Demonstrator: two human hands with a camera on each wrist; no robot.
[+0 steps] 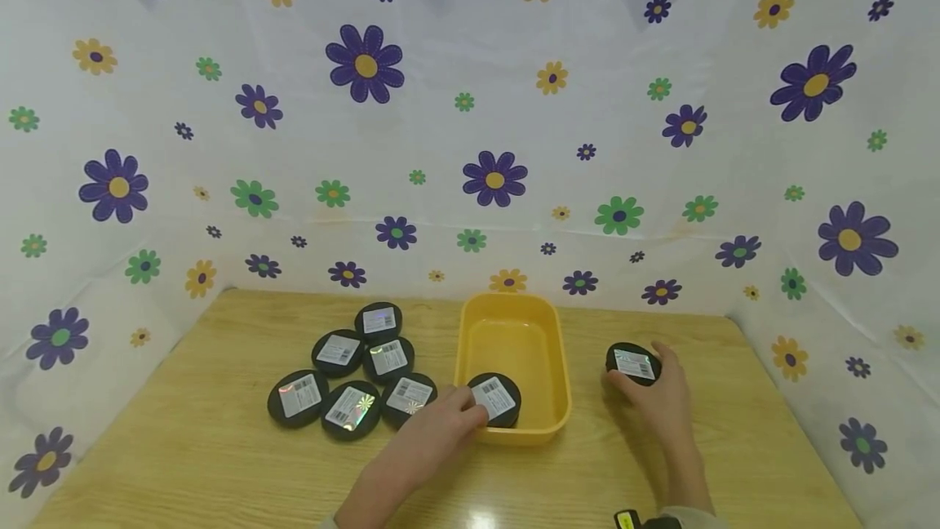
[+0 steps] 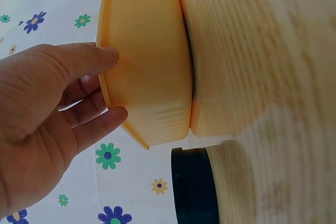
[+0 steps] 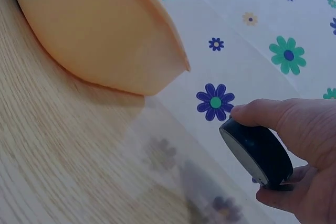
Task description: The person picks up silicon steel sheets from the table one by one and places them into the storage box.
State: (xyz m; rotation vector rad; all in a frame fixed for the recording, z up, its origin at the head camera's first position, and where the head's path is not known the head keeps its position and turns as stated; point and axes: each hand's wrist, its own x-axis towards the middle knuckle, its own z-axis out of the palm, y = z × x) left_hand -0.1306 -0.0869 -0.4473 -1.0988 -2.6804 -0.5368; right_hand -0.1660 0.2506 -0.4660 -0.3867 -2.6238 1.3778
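Observation:
My right hand [image 1: 664, 398] grips a flat black disc [image 1: 633, 363] with a white and shiny label on top, right of the yellow tub [image 1: 561, 374]. The right wrist view shows this disc from the side, thumb on one edge and fingers on the opposite one. With my left hand [image 1: 441, 435] I pinch the tub's rim at its near left corner; in the left wrist view the thumb [image 2: 107, 56] lies against the outer wall and some fingers go behind the rim. Another labelled disc [image 1: 495, 400] lies in the tub's near left corner, beside my left fingertips.
Several more labelled black discs [image 1: 338, 352] lie close together on the wooden table [image 1: 242, 472], left of the tub. A white cloth with printed flowers [image 1: 441, 129] hangs along the back and both sides of the table.

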